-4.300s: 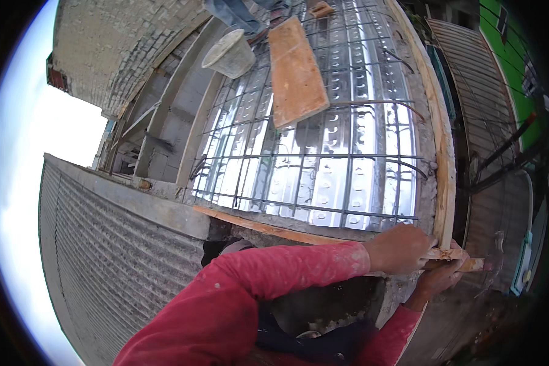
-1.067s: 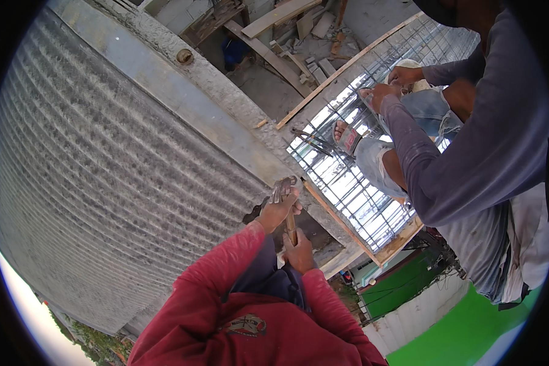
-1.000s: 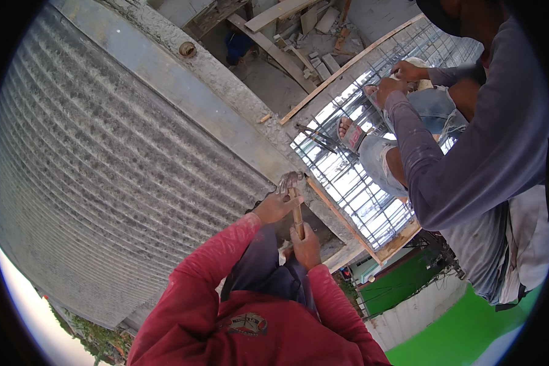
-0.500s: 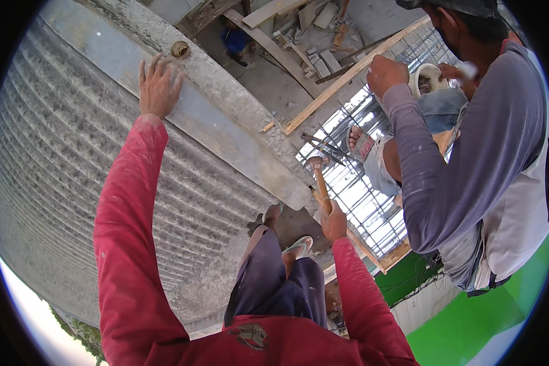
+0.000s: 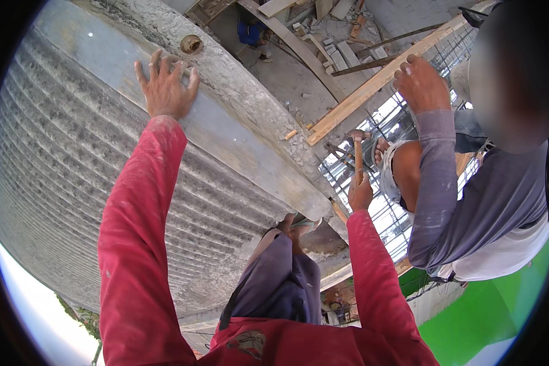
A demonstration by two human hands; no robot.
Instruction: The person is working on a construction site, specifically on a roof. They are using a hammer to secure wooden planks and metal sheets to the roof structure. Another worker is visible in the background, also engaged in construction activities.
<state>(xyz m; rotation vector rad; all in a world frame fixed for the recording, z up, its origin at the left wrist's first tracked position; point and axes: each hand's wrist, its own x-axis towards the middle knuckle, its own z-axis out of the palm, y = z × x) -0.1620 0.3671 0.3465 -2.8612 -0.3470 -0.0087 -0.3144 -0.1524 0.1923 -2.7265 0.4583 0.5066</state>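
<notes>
My left hand [image 5: 168, 88] rests with spread fingers on a long, flat grey board [image 5: 226, 146] that lies along the edge of a rough concrete ledge. Gripped in my right hand [image 5: 360, 194] is a claw hammer [image 5: 358, 152] with a wooden handle, its metal head pointing away from me. The hammer is held above a grid of steel reinforcing bars [image 5: 384, 125], touching nothing that I can make out. My feet stand by the board's near end, one in a light sandal [image 5: 308, 226].
Corrugated grey roofing [image 5: 104, 183] slopes off to the left. A co-worker in a grey-purple sleeve [image 5: 436, 183] squats close on my right. A wooden plank [image 5: 372, 82] edges the bar grid. Below, beyond the concrete ledge [image 5: 226, 79], are scrap wood [image 5: 341, 55] and a person in blue [image 5: 248, 33].
My right hand has moved forward and slightly right with the hammer. My left hand stays spread on the board. The co-worker leans further in, and my legs have shifted.
</notes>
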